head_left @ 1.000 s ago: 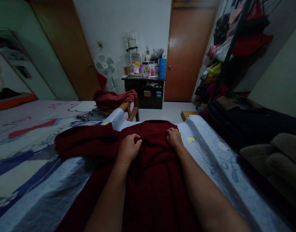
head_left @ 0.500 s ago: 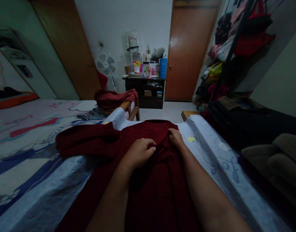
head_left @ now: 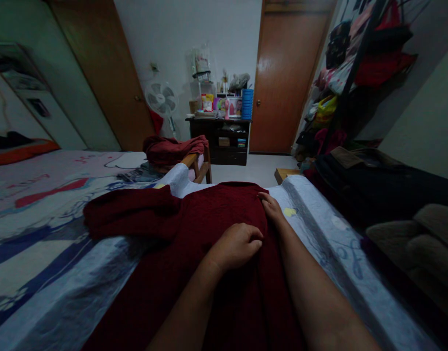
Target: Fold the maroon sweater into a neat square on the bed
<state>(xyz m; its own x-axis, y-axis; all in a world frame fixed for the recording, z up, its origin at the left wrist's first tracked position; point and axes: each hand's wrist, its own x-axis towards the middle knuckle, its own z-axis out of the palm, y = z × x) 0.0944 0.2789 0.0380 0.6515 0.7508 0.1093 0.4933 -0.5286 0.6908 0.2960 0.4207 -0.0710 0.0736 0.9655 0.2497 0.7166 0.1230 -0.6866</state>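
A dark red long-sleeved top point(head_left: 224, 204) lies spread over the bed, its collar at the far end. One sleeve point(head_left: 132, 212) stretches out to the left; along the right side the cloth is folded into a lengthwise strip. My left hand point(head_left: 238, 246) is on the right part of the body, its curled fingers and thumb closed at that fold. Farther up, by the right shoulder edge, my right hand point(head_left: 272, 208) rests with its fingers stretched out over the cloth. The undersides of the fingers are hidden on both hands.
Grey-blue bedding point(head_left: 319, 229) lies under the top. Dark folded clothes point(head_left: 388, 180) are piled at the right, a reddish cloth point(head_left: 174, 147) at the far left by a wooden bed-end post point(head_left: 208, 163). Beyond stand a fan point(head_left: 161, 100) and a dark cabinet point(head_left: 229, 156).
My left hand has moved right and nearer to me. The cloth bunched up between my hands now lies flatter. My right hand has loosened, its fingers straighter on the shoulder edge.
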